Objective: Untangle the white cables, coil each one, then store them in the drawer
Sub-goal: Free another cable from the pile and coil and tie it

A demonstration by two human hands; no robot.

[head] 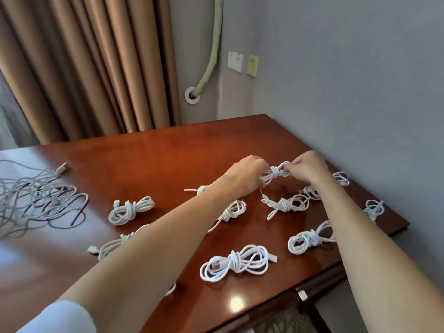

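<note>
Both hands finishing a coil above the table
Left hand (247, 175) and right hand (306, 168) pinch opposite ends of the white coiled cable (275, 173); snug the wrap firmly before setting it beside the other coils (236, 261).

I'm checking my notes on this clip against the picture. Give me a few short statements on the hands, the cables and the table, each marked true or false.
1. Both hands, left hand and right hand, hold one coiled cable above the table. True.
2. A loose tangle of cables lies at the table's left. True.
3. All coiled cables are already in a drawer. False: several bundles, like the near bundle, lie on the table.
4. The curtain is blue. False: it is brown.
</note>
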